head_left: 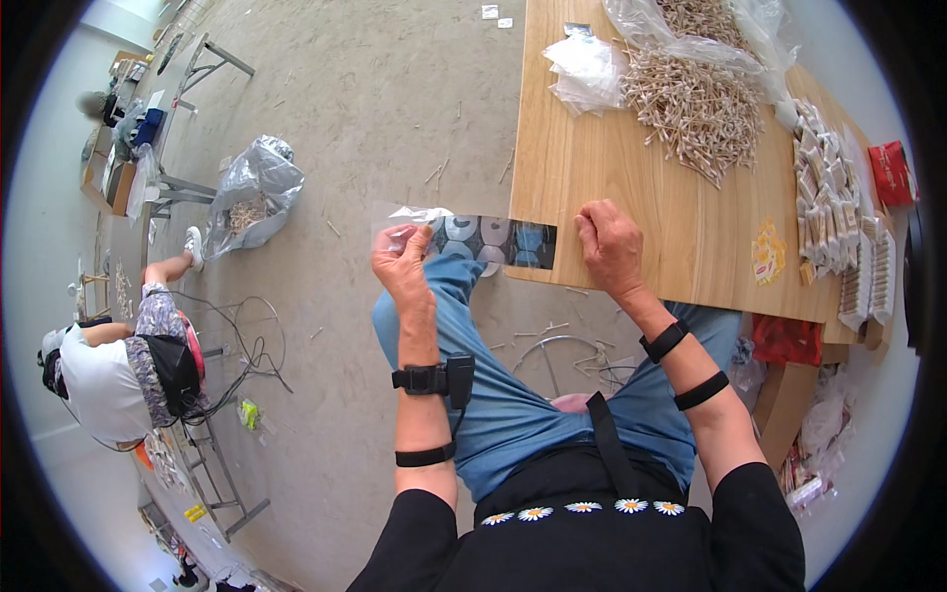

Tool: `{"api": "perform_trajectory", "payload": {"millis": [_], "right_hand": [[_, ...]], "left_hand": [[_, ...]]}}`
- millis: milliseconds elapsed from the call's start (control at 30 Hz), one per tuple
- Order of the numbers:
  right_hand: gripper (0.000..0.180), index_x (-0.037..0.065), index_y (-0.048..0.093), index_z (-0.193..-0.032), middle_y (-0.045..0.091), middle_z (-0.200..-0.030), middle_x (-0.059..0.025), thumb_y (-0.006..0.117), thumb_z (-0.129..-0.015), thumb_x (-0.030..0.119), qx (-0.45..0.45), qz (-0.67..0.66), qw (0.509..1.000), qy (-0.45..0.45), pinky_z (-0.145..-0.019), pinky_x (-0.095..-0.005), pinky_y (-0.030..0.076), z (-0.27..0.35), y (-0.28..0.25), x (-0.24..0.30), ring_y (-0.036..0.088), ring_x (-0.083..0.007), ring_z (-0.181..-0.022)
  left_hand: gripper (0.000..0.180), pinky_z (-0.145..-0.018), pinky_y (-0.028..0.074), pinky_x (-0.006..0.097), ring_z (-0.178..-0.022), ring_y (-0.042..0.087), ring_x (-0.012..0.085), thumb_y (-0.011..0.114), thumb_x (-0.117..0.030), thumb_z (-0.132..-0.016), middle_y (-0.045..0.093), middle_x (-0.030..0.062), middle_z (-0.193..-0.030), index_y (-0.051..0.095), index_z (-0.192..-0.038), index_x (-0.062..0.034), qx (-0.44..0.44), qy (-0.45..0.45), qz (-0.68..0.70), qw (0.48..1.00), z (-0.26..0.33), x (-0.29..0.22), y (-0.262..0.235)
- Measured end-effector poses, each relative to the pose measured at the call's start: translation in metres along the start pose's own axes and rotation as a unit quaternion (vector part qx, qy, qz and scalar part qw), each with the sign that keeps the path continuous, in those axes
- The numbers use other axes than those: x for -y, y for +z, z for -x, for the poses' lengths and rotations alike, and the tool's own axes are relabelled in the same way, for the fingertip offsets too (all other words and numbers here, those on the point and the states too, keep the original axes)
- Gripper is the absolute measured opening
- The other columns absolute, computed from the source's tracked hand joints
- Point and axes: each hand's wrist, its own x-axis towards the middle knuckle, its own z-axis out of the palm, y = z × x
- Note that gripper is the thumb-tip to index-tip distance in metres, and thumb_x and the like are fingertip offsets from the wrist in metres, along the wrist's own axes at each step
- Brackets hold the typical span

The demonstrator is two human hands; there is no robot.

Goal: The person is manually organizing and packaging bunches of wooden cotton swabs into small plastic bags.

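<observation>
My left hand (402,264) pinches the left end of a long clear plastic strip (473,239) with round grey and blue patches on it. My right hand (610,247) holds the strip's right end at the near edge of the wooden table (612,187). The strip hangs stretched between both hands, above my knee in blue trousers. Black bands sit on both wrists and forearms.
On the table lie a heap of small wooden sticks (695,104), clear plastic bags (592,69), rows of packed sticks (829,197), a yellow packet (767,252) and a red pack (893,173). A silver bag (256,192) stands on the floor. Another person (118,365) sits at left.
</observation>
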Motion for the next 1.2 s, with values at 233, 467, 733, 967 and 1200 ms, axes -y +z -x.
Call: {"api": "perform_trajectory", "payload": {"millis": [233, 467, 733, 967, 1200], "right_hand": [[0.009, 0.006, 0.056, -0.086, 0.058, -0.080, -0.0120, 0.064, -0.087, 0.010, 0.004, -0.003, 1.000, 0.004, -0.064, -0.0423, 0.047, 0.000, 0.000, 0.000, 0.060, -0.0325, -0.073], [0.009, 0.006, 0.057, -0.086, 0.059, -0.080, -0.0117, 0.064, -0.087, 0.011, -0.005, -0.012, 1.000, -0.004, -0.064, -0.0423, 0.047, 0.000, 0.000, 0.000, 0.060, -0.0324, -0.073], [0.009, 0.007, 0.057, -0.086, 0.059, -0.080, -0.0115, 0.065, -0.087, 0.011, 0.000, -0.012, 1.000, 0.005, -0.064, -0.0426, 0.047, 0.001, 0.000, -0.002, 0.060, -0.0322, -0.074], [0.009, 0.006, 0.057, -0.086, 0.059, -0.081, -0.0117, 0.065, -0.086, 0.010, -0.018, -0.018, 1.000, -0.011, -0.064, -0.0431, 0.047, 0.001, 0.000, -0.003, 0.060, -0.0322, -0.074], [0.011, 0.006, 0.055, -0.083, 0.058, -0.080, -0.0117, 0.065, -0.085, 0.011, -0.007, -0.019, 1.000, -0.002, -0.066, -0.0432, 0.048, 0.001, -0.002, -0.001, 0.060, -0.0318, -0.076]], "left_hand": [[0.024, -0.057, 0.050, 0.023, -0.066, 0.062, 0.0093, 0.082, -0.003, -0.077, 0.067, 0.0017, -0.078, 0.063, -0.091, -0.0038, -0.058, -0.093, 0.042, 0.993, 0.011, 0.002, 0.010], [0.022, -0.060, 0.055, 0.027, -0.070, 0.066, 0.0130, 0.081, -0.006, -0.080, 0.068, 0.0024, -0.082, 0.064, -0.093, -0.0071, -0.079, -0.102, 0.070, 0.989, 0.015, 0.008, 0.011], [0.020, -0.055, 0.052, 0.025, -0.064, 0.063, 0.0103, 0.081, -0.005, -0.079, 0.067, 0.0008, -0.076, 0.064, -0.088, -0.0086, -0.047, -0.178, 0.096, 0.978, 0.021, 0.007, 0.011], [0.031, -0.053, 0.049, 0.023, -0.066, 0.065, 0.0112, 0.082, 0.000, -0.076, 0.068, 0.0017, -0.083, 0.064, -0.100, -0.0079, -0.045, -0.174, 0.116, 0.977, 0.021, 0.010, 0.016], [0.036, -0.053, 0.050, 0.023, -0.067, 0.065, 0.0117, 0.080, 0.006, -0.073, 0.069, 0.0025, -0.083, 0.064, -0.102, -0.0061, -0.020, -0.181, 0.075, 0.980, 0.029, 0.008, 0.027]]}}
